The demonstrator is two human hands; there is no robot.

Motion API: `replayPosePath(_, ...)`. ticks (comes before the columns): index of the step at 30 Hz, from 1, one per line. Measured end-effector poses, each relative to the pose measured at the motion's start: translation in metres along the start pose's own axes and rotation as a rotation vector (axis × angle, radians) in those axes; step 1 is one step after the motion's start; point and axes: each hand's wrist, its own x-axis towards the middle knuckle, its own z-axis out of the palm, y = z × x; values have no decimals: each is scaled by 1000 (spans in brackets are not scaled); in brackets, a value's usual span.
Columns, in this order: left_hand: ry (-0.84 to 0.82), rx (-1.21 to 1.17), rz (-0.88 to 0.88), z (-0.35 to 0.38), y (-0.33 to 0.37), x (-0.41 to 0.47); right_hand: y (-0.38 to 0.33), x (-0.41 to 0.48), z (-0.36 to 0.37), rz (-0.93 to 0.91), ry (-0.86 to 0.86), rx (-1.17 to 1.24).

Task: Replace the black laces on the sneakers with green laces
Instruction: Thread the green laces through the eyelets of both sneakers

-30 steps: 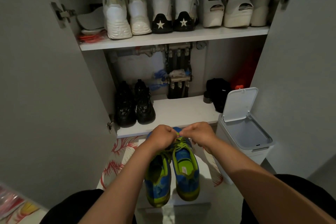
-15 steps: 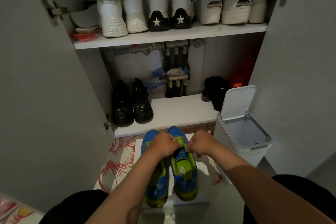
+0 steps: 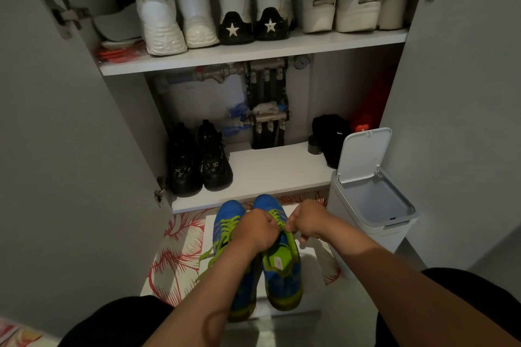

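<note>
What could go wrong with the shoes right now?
The left hand and right hand pinch the green lace on the right blue-and-green sneaker; a hard tug might drag it off the white platform. Loose green lace ends on the left blue-and-green sneaker dangle and might snag.

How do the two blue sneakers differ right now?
No hand holds the left sneaker: the left sneaker's laces lie loose, trailing off its side. The right sneaker's laces are pinched by both the left hand and the right hand. The left sneaker's heel is hidden under the forearm; the right sneaker shows its opening, with a label inside. Both are blue with green trim and green laces, toes towards the cupboard.
</note>
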Motion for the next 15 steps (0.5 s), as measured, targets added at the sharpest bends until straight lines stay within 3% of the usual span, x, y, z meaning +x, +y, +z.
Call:
replayPosePath(10, -10, -31, -20, 1, -2, 3, 5, 2, 2, 1, -22, 30)
replayPosePath(15, -39, 153, 22, 2, 2, 1, 6, 2, 0, -5, -64, -30)
